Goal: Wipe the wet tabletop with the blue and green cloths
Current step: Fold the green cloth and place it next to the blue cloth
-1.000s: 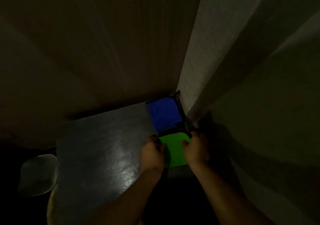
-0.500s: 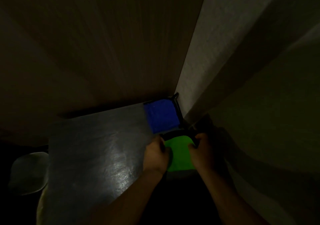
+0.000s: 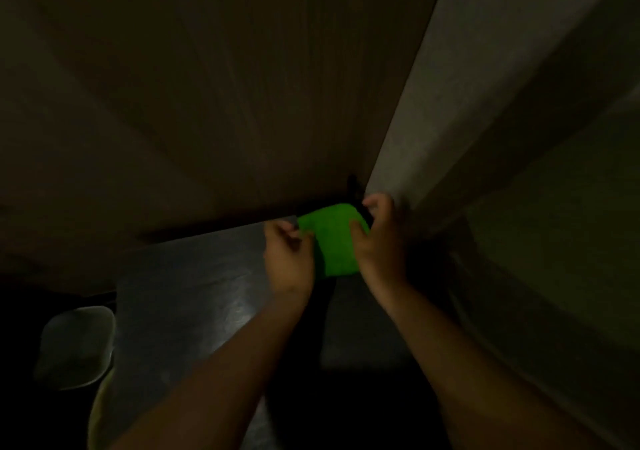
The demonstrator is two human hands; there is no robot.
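At the far corner of the dim tabletop [image 3: 194, 297], both hands hold the green cloth [image 3: 332, 241] up between them.

Left hand [image 3: 289, 259] pinches the cloth's left edge between thumb and fingertips, while the right hand [image 3: 379, 241] grips its right edge, fingers curled over the upper corner; the cloth hangs flat between the two, close against the meeting of the brown wall [image 3: 207, 103] and the pale wall [image 3: 467, 86]. Whether its lower edge touches the table cannot be told in this light. A dark, narrow object [image 3: 353, 186] shows just behind the cloth in the corner, too shadowed to identify, and the blue cloth is not visible. A sheen of reflected light lies across the grey tabletop left of the forearms. Off the table's left edge stands a pale chair seat [image 3: 76, 345].
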